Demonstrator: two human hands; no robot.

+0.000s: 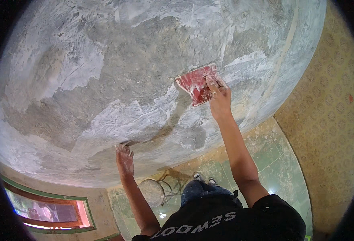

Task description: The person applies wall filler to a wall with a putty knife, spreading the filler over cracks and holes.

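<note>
A grey wall (pixel 116 60) with uneven whitish patches of filler fills most of the view in front of me. My right hand (pixel 220 94) grips a red putty spreader (pixel 197 82), fingers closed on its right side. White filler is smeared over the spreader, which lies against or very near the wall. Lower and to the left, my left hand (pixel 125 160) is raised to the wall with its fingertips at the surface. Its fingers are stretched and somewhat apart, and no tool shows in it. Pale residue coats both hands.
Below stands a round-topped stool (pixel 152 193) with a metal frame, near my feet (pixel 205 178), on green floor tiles (pixel 283 168) spattered with white. A framed window (pixel 48 209) is at lower left. A yellowish patterned surface (pixel 325 104) runs along the right.
</note>
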